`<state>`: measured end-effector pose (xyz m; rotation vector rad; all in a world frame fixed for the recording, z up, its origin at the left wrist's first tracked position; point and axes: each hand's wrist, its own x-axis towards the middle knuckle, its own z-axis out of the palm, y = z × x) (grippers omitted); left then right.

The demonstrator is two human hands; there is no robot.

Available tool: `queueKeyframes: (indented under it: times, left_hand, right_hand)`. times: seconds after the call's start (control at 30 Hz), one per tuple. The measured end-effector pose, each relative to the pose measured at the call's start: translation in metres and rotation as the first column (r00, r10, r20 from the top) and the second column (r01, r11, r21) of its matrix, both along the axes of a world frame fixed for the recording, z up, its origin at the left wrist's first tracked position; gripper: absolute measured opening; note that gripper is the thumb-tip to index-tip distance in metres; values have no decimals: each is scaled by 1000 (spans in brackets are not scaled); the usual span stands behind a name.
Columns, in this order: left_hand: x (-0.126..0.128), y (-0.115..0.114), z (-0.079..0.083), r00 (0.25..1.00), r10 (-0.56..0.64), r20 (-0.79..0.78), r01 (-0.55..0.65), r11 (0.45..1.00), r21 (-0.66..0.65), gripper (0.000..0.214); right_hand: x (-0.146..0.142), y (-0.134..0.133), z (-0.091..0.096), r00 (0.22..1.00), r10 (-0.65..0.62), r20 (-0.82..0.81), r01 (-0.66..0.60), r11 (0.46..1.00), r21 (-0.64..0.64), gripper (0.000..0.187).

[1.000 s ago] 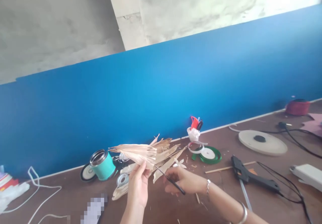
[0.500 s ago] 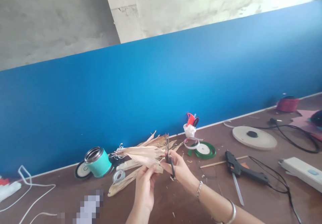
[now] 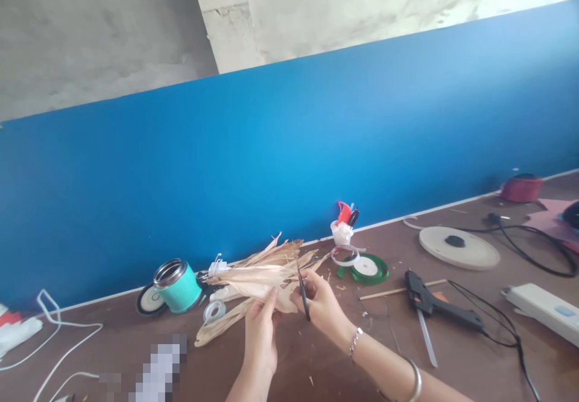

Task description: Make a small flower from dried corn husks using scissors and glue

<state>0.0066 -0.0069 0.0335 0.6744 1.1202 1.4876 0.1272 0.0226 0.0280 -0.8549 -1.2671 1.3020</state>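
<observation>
My left hand [image 3: 262, 326] pinches a pale dried corn husk [image 3: 253, 280] between thumb and fingers, its wide end toward the right. My right hand [image 3: 322, 302] grips dark scissors [image 3: 302, 287] by the handles, blades pointing up along the husk's right edge; whether the blades are parted I cannot tell. Its fingertips come close to the husk too. Behind and below lie more dried husks [image 3: 221, 325] in a loose pile. A roll of clear tape [image 3: 214, 312] rests beside them, left of my left hand.
An uncapped turquoise thermos [image 3: 178, 290] stands at left. Right of the husks are a green ribbon roll [image 3: 380, 269] and a white cup [image 3: 341, 233] of tools. A black glue gun [image 3: 441, 305], a white ribbon reel [image 3: 474, 251] and a power strip [image 3: 547, 311] lie farther right.
The husk in my left hand has turned slightly, with its right end spreading lower. The scissors have tilted and shifted a little downward along its edge.
</observation>
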Motion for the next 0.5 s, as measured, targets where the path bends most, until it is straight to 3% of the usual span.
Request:
queueKeyframes:
  times: [0.13, 0.37, 0.5]
  left_hand:
    - [-2, 2, -3, 994, 101, -40, -101, 995, 5, 29]
    - [2, -1, -2, 989, 138, -45, -138, 990, 10, 30]
    - [-12, 6, 4, 974, 224, 26, -225, 974, 10, 28]
  right_hand:
    - [-1, -1, 3, 999, 19, -37, -20, 999, -43, 26]
    - [-2, -4, 9, 999, 39, -25, -40, 997, -71, 28]
    - [0, -3, 8, 1000, 22, -22, -25, 987, -157, 29]
